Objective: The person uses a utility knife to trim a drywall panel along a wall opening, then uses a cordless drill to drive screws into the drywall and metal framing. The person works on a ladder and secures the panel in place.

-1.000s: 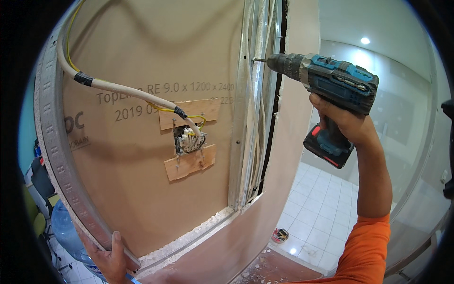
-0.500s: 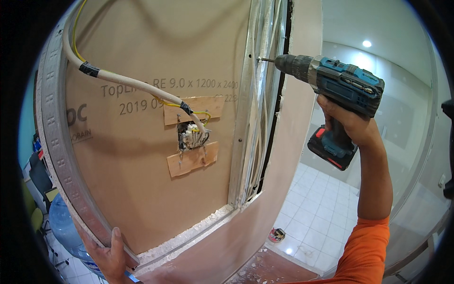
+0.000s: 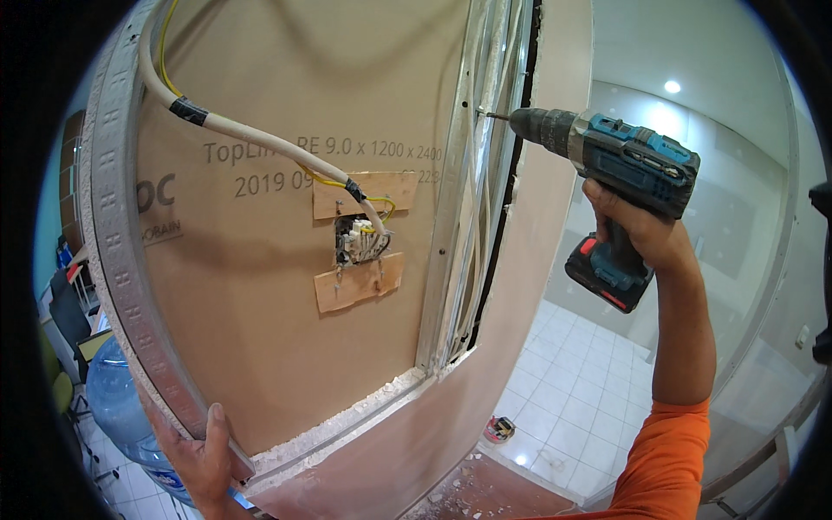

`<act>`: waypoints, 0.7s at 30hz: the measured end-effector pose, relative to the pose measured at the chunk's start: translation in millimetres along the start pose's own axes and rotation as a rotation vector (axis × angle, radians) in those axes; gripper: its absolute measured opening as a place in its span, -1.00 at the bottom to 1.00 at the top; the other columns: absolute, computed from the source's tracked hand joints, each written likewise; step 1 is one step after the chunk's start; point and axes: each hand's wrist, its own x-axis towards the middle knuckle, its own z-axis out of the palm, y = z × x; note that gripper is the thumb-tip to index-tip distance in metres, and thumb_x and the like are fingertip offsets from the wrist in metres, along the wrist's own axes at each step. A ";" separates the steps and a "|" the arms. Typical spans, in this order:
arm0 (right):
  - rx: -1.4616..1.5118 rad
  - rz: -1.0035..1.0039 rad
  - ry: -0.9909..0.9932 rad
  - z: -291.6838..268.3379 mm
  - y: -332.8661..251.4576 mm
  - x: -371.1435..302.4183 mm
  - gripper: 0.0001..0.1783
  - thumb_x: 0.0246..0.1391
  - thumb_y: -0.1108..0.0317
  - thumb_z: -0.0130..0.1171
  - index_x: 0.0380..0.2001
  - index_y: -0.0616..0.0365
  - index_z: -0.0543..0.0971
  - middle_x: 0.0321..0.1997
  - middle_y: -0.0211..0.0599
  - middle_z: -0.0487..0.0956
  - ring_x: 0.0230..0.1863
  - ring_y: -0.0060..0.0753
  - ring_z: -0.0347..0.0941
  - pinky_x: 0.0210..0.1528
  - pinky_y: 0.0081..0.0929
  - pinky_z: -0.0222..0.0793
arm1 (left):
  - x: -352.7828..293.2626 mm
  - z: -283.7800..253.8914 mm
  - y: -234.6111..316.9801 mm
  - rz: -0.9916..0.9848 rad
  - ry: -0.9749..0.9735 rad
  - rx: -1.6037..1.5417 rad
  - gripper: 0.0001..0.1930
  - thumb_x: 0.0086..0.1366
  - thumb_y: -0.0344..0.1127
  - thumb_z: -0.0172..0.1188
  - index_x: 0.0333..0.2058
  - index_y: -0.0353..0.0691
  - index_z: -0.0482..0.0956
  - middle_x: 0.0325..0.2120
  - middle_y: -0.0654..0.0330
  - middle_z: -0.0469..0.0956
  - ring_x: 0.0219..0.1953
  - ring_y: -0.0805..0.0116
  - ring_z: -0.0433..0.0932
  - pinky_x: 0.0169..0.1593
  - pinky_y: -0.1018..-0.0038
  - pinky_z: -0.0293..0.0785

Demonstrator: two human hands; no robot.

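My right hand (image 3: 640,224) is wrapped round the grip of a blue and black cordless drill (image 3: 637,165), held level at the upper right. Its thin bit (image 3: 497,116) points left at a metal stud (image 3: 477,199) in the opened wall. The tip seems to meet a screw or hole there; it is too small to tell. At the lower left, my left hand (image 3: 204,455) grips the wall's curved-looking metal edge stud (image 3: 130,286). The thumb lies on the near face and the fingers go behind the edge, partly hidden.
A white cable (image 3: 269,159) runs across the brown board (image 3: 260,329) to an electrical box (image 3: 360,240) between wooden strips. More cables run beside the right-hand stud. A large blue water bottle (image 3: 117,381) stands at left. Debris lies on the ledge (image 3: 494,485), above a tiled floor (image 3: 563,390).
The view has shifted slightly, so the wall and box sit a little further right. Both hands keep their holds, and the drill remains at the same spot on the stud.
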 end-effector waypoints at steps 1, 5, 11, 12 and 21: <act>0.007 0.004 0.006 0.8 0.3 -0.5 -0.76 0.12 0.23 0.41 -0.32 0.16 0.61 -0.56 -0.41 0.50 -0.62 -0.53 0.42 -0.51 -0.46 0.41 | 0.0 -0.3 0.2 0.010 -0.007 0.004 -0.08 0.10 -0.43 0.26 0.44 -0.36 0.06 0.36 -0.12 0.20 0.38 0.03 0.22 0.44 0.16 0.07; 0.045 0.024 0.015 2.3 -0.6 0.4 -0.75 0.12 0.22 0.42 -0.32 0.15 0.61 -0.55 -0.42 0.50 -0.62 -0.53 0.42 -0.50 -0.47 0.40 | 0.0 -1.3 0.9 0.025 -0.021 0.002 -0.12 0.16 -0.42 0.26 0.44 -0.38 0.07 0.37 -0.10 0.21 0.39 0.06 0.21 0.45 0.20 0.06; 0.056 -0.006 0.007 6.6 -0.6 -1.7 -0.74 0.12 0.22 0.44 -0.32 0.14 0.61 -0.54 -0.42 0.50 -0.60 -0.53 0.43 -0.49 -0.49 0.41 | 1.7 -1.1 2.0 0.052 -0.026 -0.018 -0.13 0.18 -0.42 0.26 0.44 -0.39 0.08 0.38 -0.09 0.21 0.40 0.08 0.20 0.45 0.22 0.06; 0.067 0.001 0.000 7.0 0.1 -1.9 -0.74 0.11 0.22 0.44 -0.31 0.14 0.61 -0.53 -0.42 0.51 -0.60 -0.53 0.44 -0.49 -0.49 0.41 | 1.8 -1.2 2.3 0.041 -0.029 -0.035 -0.13 0.18 -0.43 0.26 0.44 -0.39 0.08 0.38 -0.09 0.21 0.40 0.09 0.20 0.45 0.22 0.06; 0.037 0.020 0.093 0.6 16.1 -24.6 -0.75 0.14 0.21 0.44 -0.32 0.13 0.62 -0.50 -0.47 0.54 -0.56 -0.60 0.44 -0.48 -0.51 0.43 | 3.9 -2.6 2.6 0.045 -0.051 -0.058 -0.06 0.11 -0.46 0.27 0.44 -0.43 0.02 0.34 -0.09 0.23 0.35 0.12 0.25 0.41 0.25 0.13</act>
